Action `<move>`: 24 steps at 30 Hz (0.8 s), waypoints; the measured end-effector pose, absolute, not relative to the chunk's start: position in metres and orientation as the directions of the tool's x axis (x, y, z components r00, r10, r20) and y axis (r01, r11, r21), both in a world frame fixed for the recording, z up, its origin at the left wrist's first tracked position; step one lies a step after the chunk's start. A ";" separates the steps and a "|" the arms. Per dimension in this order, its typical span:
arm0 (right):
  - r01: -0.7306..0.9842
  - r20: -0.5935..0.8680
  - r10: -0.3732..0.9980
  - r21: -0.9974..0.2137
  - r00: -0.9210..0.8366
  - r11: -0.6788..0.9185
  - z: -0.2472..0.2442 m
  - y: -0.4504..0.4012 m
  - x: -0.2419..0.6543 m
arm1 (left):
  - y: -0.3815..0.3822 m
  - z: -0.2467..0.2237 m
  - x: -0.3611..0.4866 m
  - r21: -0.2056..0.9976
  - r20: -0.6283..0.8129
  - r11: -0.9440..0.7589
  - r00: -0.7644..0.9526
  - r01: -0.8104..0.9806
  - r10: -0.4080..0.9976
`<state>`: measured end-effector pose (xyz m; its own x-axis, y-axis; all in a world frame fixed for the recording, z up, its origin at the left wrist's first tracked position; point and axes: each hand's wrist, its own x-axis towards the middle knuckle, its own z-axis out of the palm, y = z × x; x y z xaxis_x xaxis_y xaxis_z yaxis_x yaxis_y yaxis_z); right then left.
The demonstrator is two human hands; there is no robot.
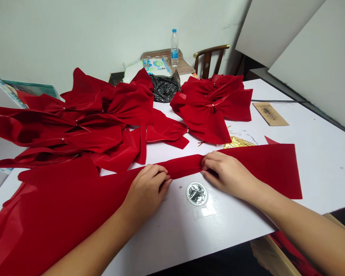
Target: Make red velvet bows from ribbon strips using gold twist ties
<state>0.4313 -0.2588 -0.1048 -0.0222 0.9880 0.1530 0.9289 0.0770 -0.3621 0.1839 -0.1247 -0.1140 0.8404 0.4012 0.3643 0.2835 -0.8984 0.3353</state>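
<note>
A long strip of red velvety fabric [74, 199] runs across the white table, from the lower left to a straight-cut end at the right. My left hand [151, 182] pinches its near edge left of centre. Farther right, my right hand [222, 168] grips the same strip, fingers bent over it and thumb beneath. Between the hands the cloth is gathered into a narrow folded band. Just below that band lies a round silver-rimmed disc [196, 193], stuck under what looks like clear tape.
Red fabric bows [103, 111] are heaped at the left, and more bows [215, 99] lie at the back right. Gold twist ties [238, 142] sit behind the strip. Beyond are a brown card [270, 114], a black plastic bag [165, 89], a water bottle [174, 50] and a wooden chair [208, 61].
</note>
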 end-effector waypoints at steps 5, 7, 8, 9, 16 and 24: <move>0.917 0.158 0.987 -0.386 -0.039 0.098 -0.106 -0.258 0.433 | -0.123 -0.115 0.184 0.372 0.370 -0.891 0.838 0.261 0.400; 0.916 0.173 0.984 -0.385 -0.052 0.116 -0.107 -0.258 0.433 | -0.122 -0.115 0.184 0.389 0.376 -0.887 0.837 0.247 0.398; 0.915 0.184 0.981 -0.384 -0.055 0.123 -0.108 -0.258 0.433 | -0.121 -0.115 0.183 0.396 0.378 -0.886 0.837 0.241 0.397; 0.914 0.198 0.979 -0.385 -0.055 0.130 -0.108 -0.258 0.433 | -0.120 -0.116 0.183 0.403 0.377 -0.883 0.836 0.240 0.399; 0.919 0.246 0.968 -0.369 -0.051 0.142 -0.108 -0.259 0.433 | -0.117 -0.116 0.181 0.421 0.331 -0.872 0.852 0.251 0.405; 0.938 0.174 0.984 -0.335 -0.032 0.090 -0.107 -0.259 0.433 | -0.119 -0.117 0.182 0.449 0.330 -0.857 0.845 0.253 0.422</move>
